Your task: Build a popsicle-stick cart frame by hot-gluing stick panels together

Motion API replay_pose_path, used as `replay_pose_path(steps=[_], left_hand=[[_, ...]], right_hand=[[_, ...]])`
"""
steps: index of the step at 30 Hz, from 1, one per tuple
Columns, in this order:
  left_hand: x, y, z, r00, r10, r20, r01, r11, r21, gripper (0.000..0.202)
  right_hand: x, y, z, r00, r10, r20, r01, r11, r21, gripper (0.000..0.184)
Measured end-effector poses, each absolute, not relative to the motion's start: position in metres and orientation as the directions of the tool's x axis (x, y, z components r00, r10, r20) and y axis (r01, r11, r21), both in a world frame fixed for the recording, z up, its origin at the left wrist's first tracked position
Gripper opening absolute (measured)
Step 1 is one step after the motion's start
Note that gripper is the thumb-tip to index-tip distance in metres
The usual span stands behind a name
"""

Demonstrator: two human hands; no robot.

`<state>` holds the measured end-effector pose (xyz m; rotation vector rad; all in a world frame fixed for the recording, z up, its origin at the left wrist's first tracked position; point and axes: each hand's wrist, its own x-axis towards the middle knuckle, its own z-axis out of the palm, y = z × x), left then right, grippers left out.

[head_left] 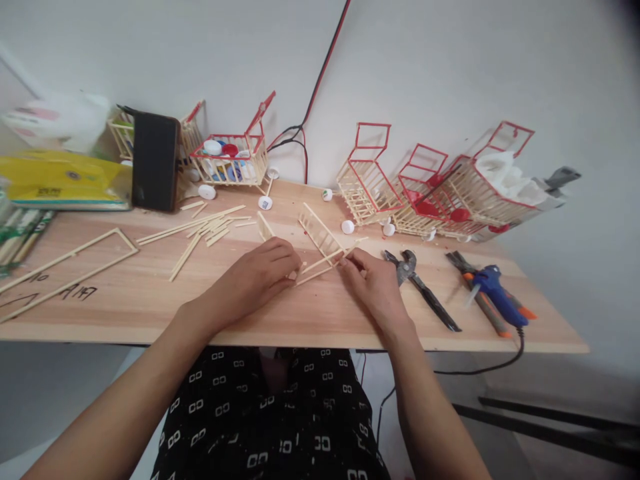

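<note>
Stick frame [323, 233] sits mid-table [320, 323] in the head view, between both hands. Right hand [374, 280]: reaching inward, back of hand up, thumb and index pinching the frame's near corner. Left hand [263, 270]: palm down, fingers bent and bunched by the stick ends; can't tell if they grip. Pliers [433, 301] just right of right hand.

Head view, one: close range, over the near edge of the desk [320, 323], facing forward and down (wall [440, 73] behind far edge included).
</note>
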<state>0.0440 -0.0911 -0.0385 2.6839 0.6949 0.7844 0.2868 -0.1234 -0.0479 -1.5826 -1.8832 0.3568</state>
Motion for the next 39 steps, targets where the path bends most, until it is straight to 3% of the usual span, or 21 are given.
replay_pose_path(steps=[14, 39], left_hand=[[0.0424, -0.0901, -0.0384, 0.761, 0.495, 0.42, 0.351, -0.858, 0.375, 0.01], [0.0466, -0.094, -0.0447, 0.756, 0.453, 0.472, 0.415, -0.89, 0.191, 0.006]], right_hand=[[0.2878, -0.1231, -0.0499, -0.067, 0.949, 0.309, 0.771, 0.246, -0.587, 0.019], [0.287, -0.1228, -0.0497, -0.056, 0.953, 0.299, 0.781, 0.229, -0.581, 0.02]])
